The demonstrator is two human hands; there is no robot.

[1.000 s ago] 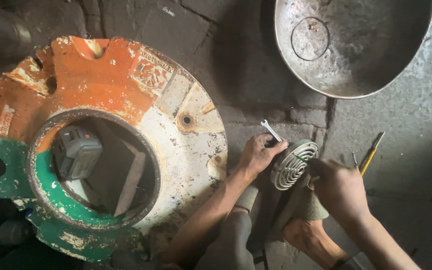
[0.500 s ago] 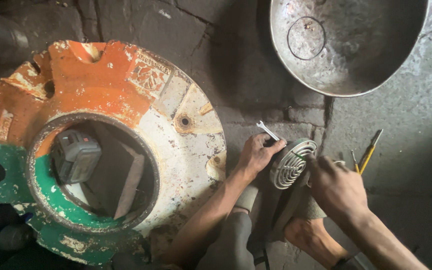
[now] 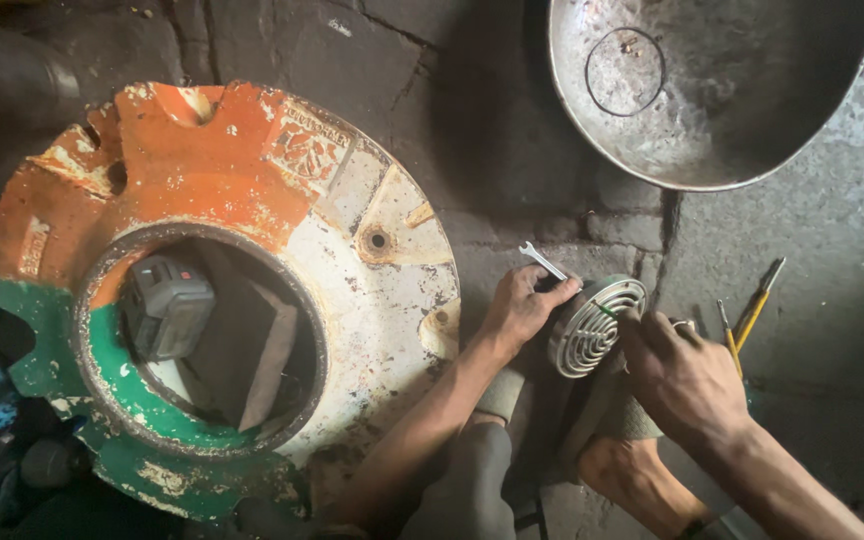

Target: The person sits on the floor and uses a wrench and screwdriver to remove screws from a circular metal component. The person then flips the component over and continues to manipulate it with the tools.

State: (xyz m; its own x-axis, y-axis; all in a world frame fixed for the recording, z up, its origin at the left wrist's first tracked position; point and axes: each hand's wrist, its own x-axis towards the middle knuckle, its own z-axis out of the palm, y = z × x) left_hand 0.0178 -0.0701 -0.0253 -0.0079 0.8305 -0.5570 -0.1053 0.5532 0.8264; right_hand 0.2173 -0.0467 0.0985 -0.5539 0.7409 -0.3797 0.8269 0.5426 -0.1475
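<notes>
Left hand (image 3: 520,308) closed on a small spanner (image 3: 542,262), right hand (image 3: 680,375) gripping the round spiral-grilled part (image 3: 595,326) wedged between both, face tilted leftward.

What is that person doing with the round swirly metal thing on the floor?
A person sits on a stone floor and holds a round metal part with spiral grooves between both hands. The left hand steadies it and holds a small wrench. The right hand presses on its other side. Screwdrivers lie to the right. A big painted metal ring lies on the left, and a metal bowl sits above.
</notes>
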